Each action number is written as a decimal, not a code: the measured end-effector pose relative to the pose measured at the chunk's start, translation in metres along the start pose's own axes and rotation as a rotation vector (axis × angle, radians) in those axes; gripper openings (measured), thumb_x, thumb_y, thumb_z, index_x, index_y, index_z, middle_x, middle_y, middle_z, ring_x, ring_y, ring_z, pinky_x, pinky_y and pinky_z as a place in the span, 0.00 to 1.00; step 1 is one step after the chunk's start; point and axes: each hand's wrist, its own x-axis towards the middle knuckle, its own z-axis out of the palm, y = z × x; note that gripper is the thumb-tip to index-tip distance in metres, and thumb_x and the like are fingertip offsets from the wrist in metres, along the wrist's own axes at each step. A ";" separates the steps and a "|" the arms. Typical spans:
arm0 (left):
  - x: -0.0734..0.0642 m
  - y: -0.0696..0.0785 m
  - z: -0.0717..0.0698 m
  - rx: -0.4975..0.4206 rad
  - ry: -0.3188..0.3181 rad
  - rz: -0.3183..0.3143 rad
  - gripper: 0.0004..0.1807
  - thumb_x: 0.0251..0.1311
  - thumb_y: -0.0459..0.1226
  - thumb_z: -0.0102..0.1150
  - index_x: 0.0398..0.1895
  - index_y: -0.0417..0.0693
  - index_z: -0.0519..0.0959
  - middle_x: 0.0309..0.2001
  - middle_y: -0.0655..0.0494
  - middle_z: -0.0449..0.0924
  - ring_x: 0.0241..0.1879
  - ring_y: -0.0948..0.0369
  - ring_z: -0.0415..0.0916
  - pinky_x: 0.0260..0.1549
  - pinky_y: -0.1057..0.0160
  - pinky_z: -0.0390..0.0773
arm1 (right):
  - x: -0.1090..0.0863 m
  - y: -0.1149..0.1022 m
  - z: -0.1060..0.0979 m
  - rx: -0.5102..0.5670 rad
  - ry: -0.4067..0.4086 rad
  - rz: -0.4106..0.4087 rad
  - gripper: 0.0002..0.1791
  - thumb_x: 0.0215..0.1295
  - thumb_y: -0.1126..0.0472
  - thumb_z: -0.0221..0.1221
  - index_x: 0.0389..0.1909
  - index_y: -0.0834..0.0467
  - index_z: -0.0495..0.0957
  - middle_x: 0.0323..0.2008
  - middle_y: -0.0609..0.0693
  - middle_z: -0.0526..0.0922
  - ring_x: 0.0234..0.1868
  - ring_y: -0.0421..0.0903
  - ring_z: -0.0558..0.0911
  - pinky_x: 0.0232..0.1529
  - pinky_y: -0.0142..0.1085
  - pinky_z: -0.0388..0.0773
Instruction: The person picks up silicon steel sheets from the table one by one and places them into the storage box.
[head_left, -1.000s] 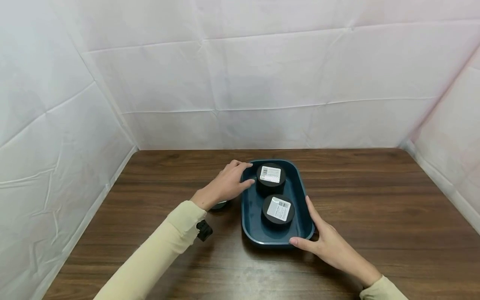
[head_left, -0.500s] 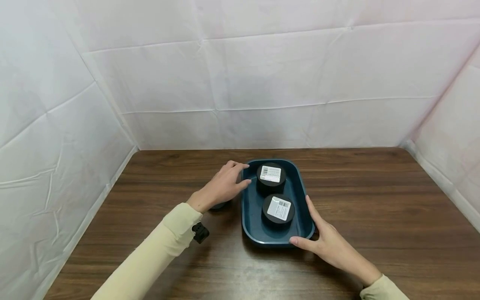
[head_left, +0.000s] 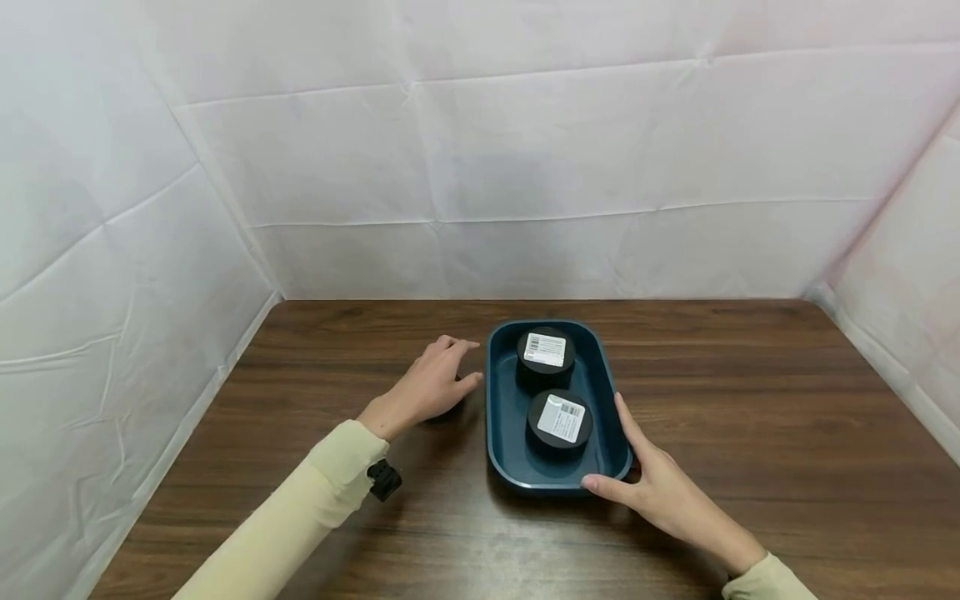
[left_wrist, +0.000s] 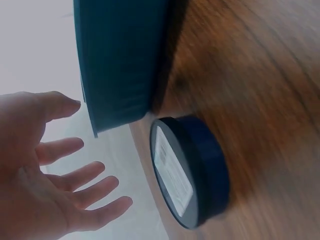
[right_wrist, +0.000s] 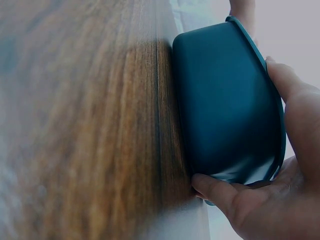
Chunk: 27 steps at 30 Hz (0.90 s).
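My left hand (head_left: 422, 389) hovers with spread, relaxed fingers just left of a deep dark-teal tray (head_left: 501, 433). Below that hand stands a round dark-blue tub (left_wrist: 202, 170) with a black lid and white label; the hand mostly hides it in the head view. In the left wrist view, the fingers are apart from the tub. My right hand (head_left: 656, 485) grips the tray's near right corner, thumb at the near rim and fingers along the right side. Inside the tray are two round black-lidded tubs with white labels, a far tub (head_left: 546, 350) and a near tub (head_left: 560, 421).
The tray stands on a brown wood-grain table (head_left: 750, 400). White sheeting (head_left: 525, 158) rises behind the table and along both sides. A small black device (head_left: 385, 480) sits at the left wrist.
My left hand has drawn back leftward from the tray's left rim and now hangs over the tub beside it. The right hand keeps its place at the tray corner.
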 end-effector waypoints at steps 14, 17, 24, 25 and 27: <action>-0.021 -0.024 0.006 0.007 0.021 -0.086 0.28 0.71 0.41 0.58 0.71 0.41 0.69 0.67 0.37 0.67 0.64 0.44 0.69 0.60 0.44 0.74 | 0.006 0.002 -0.003 0.006 -0.007 -0.010 0.60 0.65 0.42 0.65 0.80 0.38 0.27 0.78 0.67 0.53 0.64 0.59 0.75 0.61 0.55 0.76; -0.022 -0.027 0.010 0.006 0.019 -0.105 0.28 0.70 0.41 0.58 0.70 0.42 0.69 0.66 0.37 0.69 0.57 0.48 0.71 0.53 0.49 0.76 | 0.004 0.004 -0.006 -0.006 -0.010 0.013 0.61 0.64 0.40 0.65 0.80 0.38 0.26 0.78 0.68 0.53 0.64 0.60 0.75 0.59 0.54 0.77; -0.023 -0.028 0.016 -0.002 0.019 -0.092 0.28 0.68 0.40 0.60 0.69 0.40 0.70 0.64 0.37 0.71 0.53 0.50 0.71 0.49 0.51 0.75 | 0.000 0.009 -0.012 -0.042 0.018 0.030 0.62 0.63 0.39 0.66 0.80 0.40 0.26 0.77 0.70 0.53 0.68 0.65 0.70 0.61 0.59 0.74; -0.024 -0.028 0.016 -0.001 0.020 -0.097 0.28 0.69 0.40 0.61 0.69 0.40 0.70 0.64 0.37 0.70 0.54 0.49 0.72 0.51 0.50 0.76 | 0.001 0.009 -0.013 -0.040 0.019 0.026 0.62 0.63 0.40 0.66 0.80 0.40 0.26 0.77 0.70 0.53 0.68 0.65 0.70 0.62 0.60 0.73; -0.026 -0.029 0.015 0.000 0.017 -0.112 0.28 0.69 0.40 0.61 0.69 0.40 0.70 0.65 0.36 0.69 0.59 0.47 0.71 0.55 0.48 0.75 | 0.002 0.009 -0.013 -0.038 0.017 0.022 0.62 0.63 0.39 0.65 0.80 0.39 0.26 0.77 0.70 0.53 0.68 0.65 0.70 0.62 0.61 0.73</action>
